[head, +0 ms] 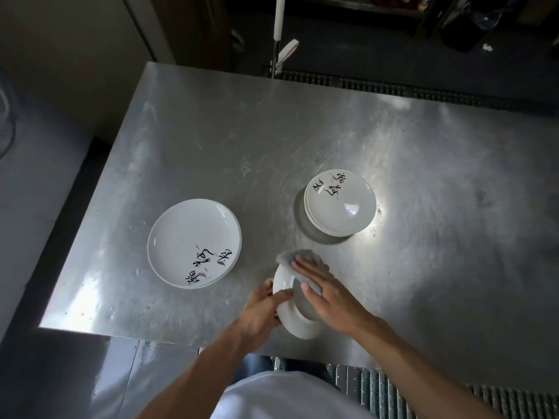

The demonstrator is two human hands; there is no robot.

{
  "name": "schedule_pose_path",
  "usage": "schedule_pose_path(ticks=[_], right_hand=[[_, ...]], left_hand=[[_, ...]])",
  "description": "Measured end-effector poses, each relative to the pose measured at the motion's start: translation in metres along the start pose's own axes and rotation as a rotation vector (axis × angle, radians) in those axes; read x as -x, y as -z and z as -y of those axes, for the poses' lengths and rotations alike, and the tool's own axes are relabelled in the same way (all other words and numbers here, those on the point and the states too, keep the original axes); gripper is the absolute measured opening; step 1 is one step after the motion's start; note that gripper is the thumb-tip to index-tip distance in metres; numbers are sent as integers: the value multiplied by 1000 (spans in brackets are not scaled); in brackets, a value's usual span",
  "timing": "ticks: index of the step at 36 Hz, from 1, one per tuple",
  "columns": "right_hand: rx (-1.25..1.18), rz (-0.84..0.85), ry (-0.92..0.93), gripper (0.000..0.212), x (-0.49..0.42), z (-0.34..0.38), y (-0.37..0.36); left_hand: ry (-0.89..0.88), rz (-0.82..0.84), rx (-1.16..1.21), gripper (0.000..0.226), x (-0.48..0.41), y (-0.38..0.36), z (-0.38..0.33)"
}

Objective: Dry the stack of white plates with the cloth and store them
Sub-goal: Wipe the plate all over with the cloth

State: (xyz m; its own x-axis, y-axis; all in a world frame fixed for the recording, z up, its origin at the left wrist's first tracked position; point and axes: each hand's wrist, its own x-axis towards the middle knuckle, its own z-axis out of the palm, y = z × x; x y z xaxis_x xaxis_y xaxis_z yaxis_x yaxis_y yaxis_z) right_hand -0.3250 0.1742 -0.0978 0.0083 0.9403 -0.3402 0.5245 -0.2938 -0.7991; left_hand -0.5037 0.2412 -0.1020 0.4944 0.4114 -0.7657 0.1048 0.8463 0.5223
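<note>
Scratched steel table (272,131) fills my view, with a dark floor grate beyond its far edge. At the near edge, at 6 o'clock, I have one held plate (298,323) tipped up on its side with its foot ring toward me. My left hand (263,309) grips its rim, fingers curled over the edge. My right hand (328,294) lies flat with straight fingers, pressing the grey cloth (302,255) against the plate's underside. From the held plate, the left stack (193,243) sits at 10 o'clock and the right stack (340,202) at 1 o'clock, both face up, well apart.

I judge the plate stiff, glazed and breakable, and slick where damp, so the rim pinch is the safe hold; the foot ring gives a second purchase. The cloth is soft and will bunch, so a flat palm suits it. I would lift plates one at a time, not by the stack.
</note>
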Motion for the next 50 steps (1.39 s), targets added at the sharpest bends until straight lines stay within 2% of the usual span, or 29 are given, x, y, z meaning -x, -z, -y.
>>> schedule_pose_path(ticks=[2, 4, 7, 8, 11, 12, 16, 20, 22, 24, 26, 29, 32, 35, 38, 40, 43, 44, 47, 48, 50], right_hand=[[50, 105, 123, 48, 5, 0, -7], [164, 103, 160, 49, 1, -7, -10], [218, -83, -99, 48, -11, -13, -3], [224, -94, -100, 48, -12, -11, -4], [313, 68, 228, 51, -4, -5, -17], [314, 100, 257, 51, -4, -5, -18], [285, -82, -50, 50, -13, -5, -8], [246, 74, 172, 50, -11, 1, -14], [221, 11, 11, 50, -18, -4, -8], [161, -65, -269, 52, -27, -4, 0], [63, -106, -401, 52, -30, -1, 2], [-9, -131, -321, 51, -25, 7, 0], [15, -57, -129, 51, -11, 13, -5], [16, 9, 30, 49, -2, 15, -7], [81, 58, 148, 48, -6, 14, -7], [183, 27, 115, 48, -17, 7, -4], [260, -21, -137, 50, -28, -3, 3], [260, -12, -106, 51, -28, -2, 2], [308, 90, 206, 50, -18, 4, -6], [318, 109, 245, 50, -17, 1, -7], [294, 41, 102, 50, -19, -3, -1]], left_hand=[[-10, -3, -20, 37, 0, 2, 3], [-5, 6, -42, 42, 0, 3, 4], [15, 24, -63, 45, 0, 4, 0], [22, 23, -67, 46, 0, 5, -1], [30, 25, -76, 53, 1, 6, -3], [30, 27, -83, 54, 1, 7, -4], [42, 50, -95, 48, 0, 10, -9], [17, 38, -65, 49, 0, 9, -12], [16, 20, -36, 47, -2, 7, -16], [8, 6, -12, 43, -5, 5, -22], [-24, -5, 22, 41, -7, 1, -25], [-73, -57, 114, 44, -8, -3, -22], [-40, -5, 144, 51, -7, 0, -17], [-23, 37, 52, 56, -6, 7, -19], [-6, 77, -50, 51, -3, 11, -16], [17, 100, -85, 41, -2, 12, -16], [44, 130, -119, 40, 0, 13, -20], [47, 137, -128, 40, 1, 13, -21], [46, 167, -152, 37, 3, 16, -21], [49, 166, -156, 37, 4, 16, -21], [65, 167, -152, 42, 6, 15, -22]])
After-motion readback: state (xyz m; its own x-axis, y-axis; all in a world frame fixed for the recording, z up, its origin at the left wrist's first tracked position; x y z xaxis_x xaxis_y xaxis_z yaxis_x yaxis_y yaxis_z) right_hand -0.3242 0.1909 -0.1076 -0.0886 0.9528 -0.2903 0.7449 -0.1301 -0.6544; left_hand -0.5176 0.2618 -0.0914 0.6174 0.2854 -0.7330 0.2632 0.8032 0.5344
